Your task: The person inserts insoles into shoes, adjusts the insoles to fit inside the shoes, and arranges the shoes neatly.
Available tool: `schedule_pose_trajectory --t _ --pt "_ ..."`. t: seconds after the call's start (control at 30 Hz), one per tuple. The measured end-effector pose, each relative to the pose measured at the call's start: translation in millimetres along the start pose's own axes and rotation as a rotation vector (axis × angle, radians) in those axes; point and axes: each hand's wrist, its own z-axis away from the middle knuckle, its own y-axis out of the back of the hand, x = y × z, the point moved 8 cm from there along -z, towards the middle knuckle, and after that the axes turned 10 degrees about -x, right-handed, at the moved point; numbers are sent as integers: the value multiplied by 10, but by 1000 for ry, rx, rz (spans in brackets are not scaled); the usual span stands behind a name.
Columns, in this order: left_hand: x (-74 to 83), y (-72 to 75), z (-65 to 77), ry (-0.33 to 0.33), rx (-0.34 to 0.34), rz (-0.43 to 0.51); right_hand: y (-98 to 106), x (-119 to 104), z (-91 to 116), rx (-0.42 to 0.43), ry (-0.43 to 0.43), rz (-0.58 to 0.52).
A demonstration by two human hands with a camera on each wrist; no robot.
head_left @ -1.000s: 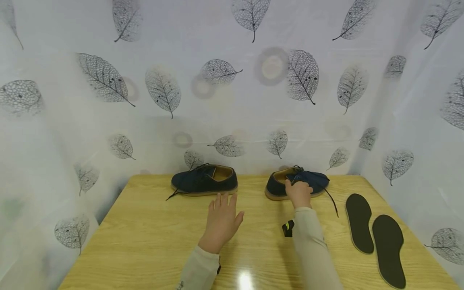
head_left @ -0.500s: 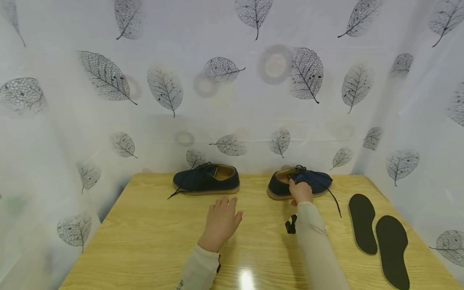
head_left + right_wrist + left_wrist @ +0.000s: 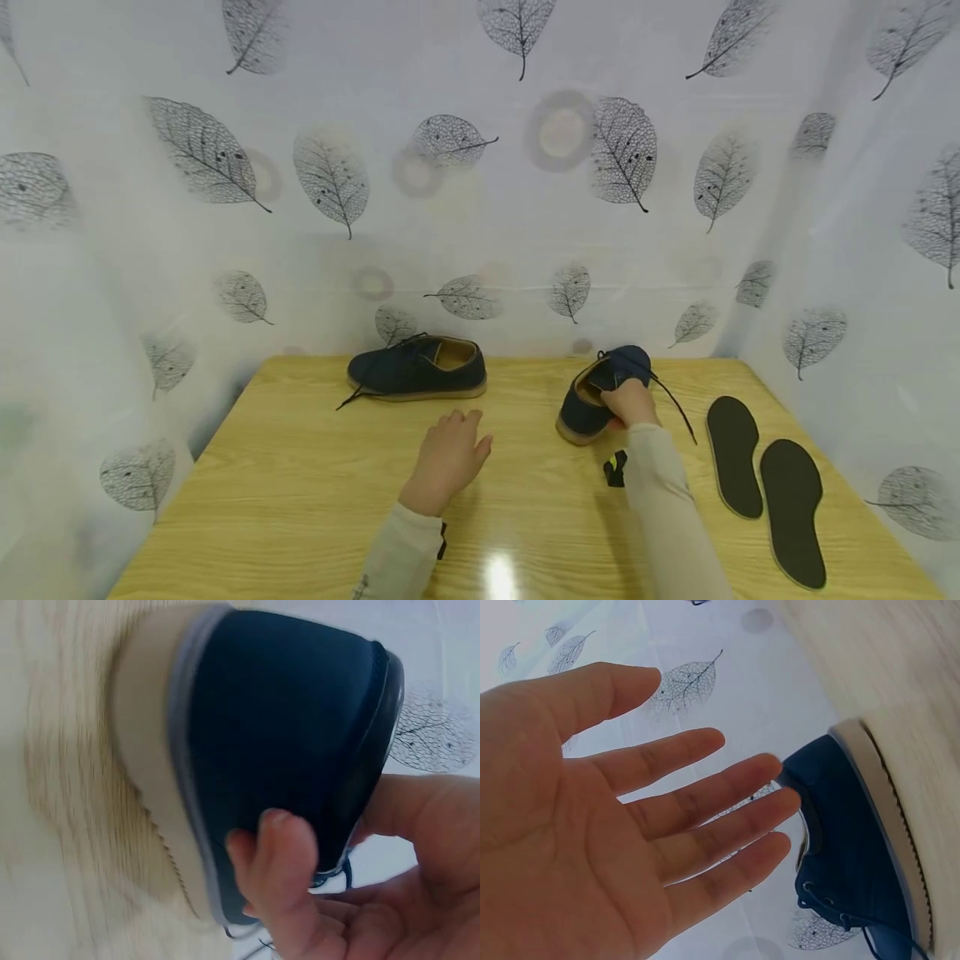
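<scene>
My right hand [image 3: 632,402] grips the side of a navy lace-up shoe [image 3: 581,417] at the back right of the table. In the right wrist view its thumb goes inside the collar of the navy shoe [image 3: 277,727] while the fingers press the outer side. The toe points away and to the right, and one lace trails off right. A matching navy shoe [image 3: 412,371] stands at the back left, toe to the left. My left hand [image 3: 448,454] hovers in front of it with spread fingers, holding nothing; the left wrist view shows its bare palm [image 3: 577,840].
Two black insoles [image 3: 733,457] lie side by side on the right of the wooden table [image 3: 285,500]. A white curtain with leaf prints [image 3: 450,225] hangs behind the table and along both sides. A small black-and-yellow piece [image 3: 615,469] shows beside the right sleeve.
The right-hand shoe has turned in my right hand: its heel swung toward me and its toe away. My left hand stays almost where it was.
</scene>
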Motion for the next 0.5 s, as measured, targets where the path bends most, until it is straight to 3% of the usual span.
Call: schedule_pose_trajectory --t 0.23,0.5 --pt "-41 -79 -21 9 -76 55 -5 46 152 -116 41 127" --pt "-42 -114 -30 -1 -117 91 -52 -16 361 -158 97 214"
